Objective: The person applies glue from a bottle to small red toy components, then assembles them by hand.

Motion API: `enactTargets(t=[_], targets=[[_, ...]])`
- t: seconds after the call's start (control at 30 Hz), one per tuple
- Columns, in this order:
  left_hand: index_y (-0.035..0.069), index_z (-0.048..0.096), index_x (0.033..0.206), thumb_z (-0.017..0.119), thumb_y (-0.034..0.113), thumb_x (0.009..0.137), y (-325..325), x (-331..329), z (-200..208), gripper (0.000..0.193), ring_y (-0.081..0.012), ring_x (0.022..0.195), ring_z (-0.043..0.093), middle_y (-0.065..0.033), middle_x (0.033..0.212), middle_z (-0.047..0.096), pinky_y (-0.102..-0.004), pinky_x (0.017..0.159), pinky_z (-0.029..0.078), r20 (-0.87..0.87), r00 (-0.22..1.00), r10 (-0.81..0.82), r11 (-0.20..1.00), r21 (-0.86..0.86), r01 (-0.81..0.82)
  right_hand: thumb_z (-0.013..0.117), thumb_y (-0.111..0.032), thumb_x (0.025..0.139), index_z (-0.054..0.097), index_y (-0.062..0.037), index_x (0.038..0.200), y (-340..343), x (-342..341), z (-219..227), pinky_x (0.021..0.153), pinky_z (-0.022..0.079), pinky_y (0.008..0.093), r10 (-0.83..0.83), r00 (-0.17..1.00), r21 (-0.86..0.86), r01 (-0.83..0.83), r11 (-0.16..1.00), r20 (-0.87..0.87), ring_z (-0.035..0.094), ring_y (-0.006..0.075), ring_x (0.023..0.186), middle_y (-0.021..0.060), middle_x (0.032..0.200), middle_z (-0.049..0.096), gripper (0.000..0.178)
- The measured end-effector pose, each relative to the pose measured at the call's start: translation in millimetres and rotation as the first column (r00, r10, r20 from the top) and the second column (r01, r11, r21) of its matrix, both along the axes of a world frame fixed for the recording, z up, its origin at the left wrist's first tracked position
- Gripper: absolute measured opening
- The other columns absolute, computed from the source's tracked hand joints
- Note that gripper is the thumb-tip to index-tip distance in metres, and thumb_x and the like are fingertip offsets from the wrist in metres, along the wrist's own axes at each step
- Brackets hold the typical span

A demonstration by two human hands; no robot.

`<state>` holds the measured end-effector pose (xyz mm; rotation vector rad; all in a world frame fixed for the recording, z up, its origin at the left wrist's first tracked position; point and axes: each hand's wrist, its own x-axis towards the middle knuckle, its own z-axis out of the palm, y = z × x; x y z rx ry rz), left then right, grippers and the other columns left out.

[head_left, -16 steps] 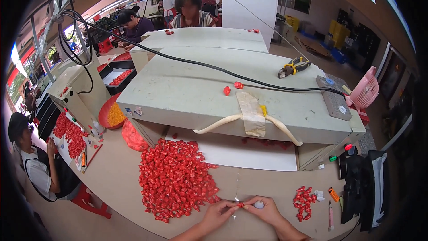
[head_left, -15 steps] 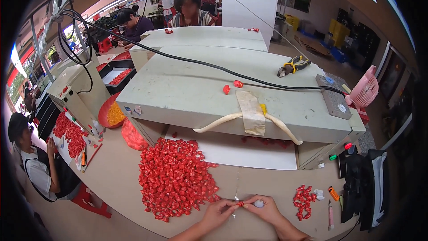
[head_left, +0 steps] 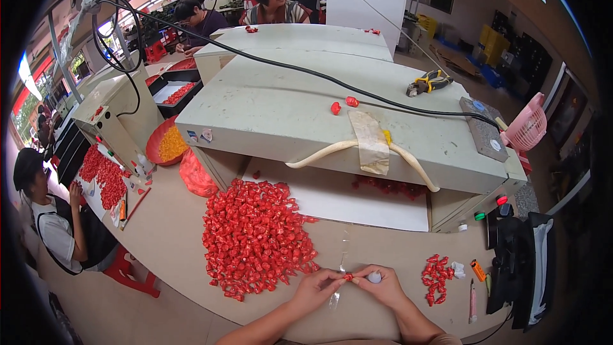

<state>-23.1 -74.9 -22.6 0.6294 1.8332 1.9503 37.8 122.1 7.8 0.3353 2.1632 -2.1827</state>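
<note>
My left hand [head_left: 317,291] and my right hand [head_left: 387,290] meet over the near part of the table. Their fingertips pinch one small glossy red piece [head_left: 348,277] from both sides; its exact kind is too small to make out. A whitish round object [head_left: 374,277] shows at my right hand's fingers, and I cannot tell how it is held. Left of the hands lies a big heap of similar red pieces [head_left: 255,239]. To the right is a small cluster of red pieces [head_left: 436,278]. Clear strips of tape [head_left: 345,249] stick to the table near the fingers.
A grey metal housing [head_left: 281,108] spans the table ahead, with pliers [head_left: 429,83], a black cable and a pink fan [head_left: 527,124] on it. An orange lighter [head_left: 477,270] and a pink-handled tool [head_left: 472,310] lie right. Other people sit ahead and at left [head_left: 57,230].
The whole view has shifted slightly, with the housing and heap now higher in it. Both hands keep their pinch on the red piece. The person across has turned their head aside.
</note>
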Motion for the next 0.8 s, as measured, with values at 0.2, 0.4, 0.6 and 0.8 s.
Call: enactTargets(t=[0.2,0.4,0.6,0.8], targets=[[-0.003,0.065,0.103,0.063,0.002,0.091,0.0,0.5,-3.6,0.013,-0.0095,0.092,0.062,-0.0061,0.101,0.067,-0.0251,0.082,0.053,0.025,0.999,-0.024,1.0,-0.016,0.024,0.072,-0.003,0.084,0.071,-0.0013,0.092,0.4,0.1,-0.4,0.073,0.048,0.0198,0.013,1.0,-0.026,-0.013,1.0,-0.013,0.058,0.0047,0.08,0.0007,0.088,0.069,0.008],[-0.003,0.064,0.103,0.063,0.001,0.091,-0.1,0.7,-3.5,0.012,-0.0095,0.092,0.062,-0.0067,0.103,0.067,-0.0249,0.082,0.053,0.032,0.999,-0.022,1.0,-0.006,0.022,0.071,-0.003,0.085,0.071,-0.0011,0.092,-0.1,-0.8,1.0,0.073,0.047,0.0195,0.018,1.0,-0.022,-0.018,1.0,-0.015,0.058,0.0046,0.081,0.0007,0.089,0.069,0.007],[-0.003,0.063,0.103,0.063,0.0,0.091,0.0,0.8,-2.5,0.012,-0.0093,0.093,0.062,-0.0071,0.104,0.067,-0.0253,0.083,0.052,0.026,0.999,-0.029,1.0,0.011,0.028,0.071,-0.003,0.085,0.07,-0.0006,0.093,1.9,-0.6,-1.6,0.074,0.047,0.0199,0.024,1.0,-0.026,-0.024,0.999,-0.013,0.058,0.005,0.082,0.0006,0.09,0.069,0.008],[-0.003,0.064,0.102,0.062,0.0,0.091,0.0,1.0,-3.4,0.012,-0.0089,0.093,0.061,-0.0067,0.104,0.067,-0.0255,0.082,0.052,0.032,0.999,-0.024,1.0,-0.003,0.024,0.07,-0.003,0.084,0.07,-0.0003,0.092,2.9,-0.9,-2.0,0.076,0.047,0.0207,0.036,0.999,-0.029,-0.037,0.999,-0.031,0.059,0.0066,0.083,0.0019,0.09,0.069,0.008]])
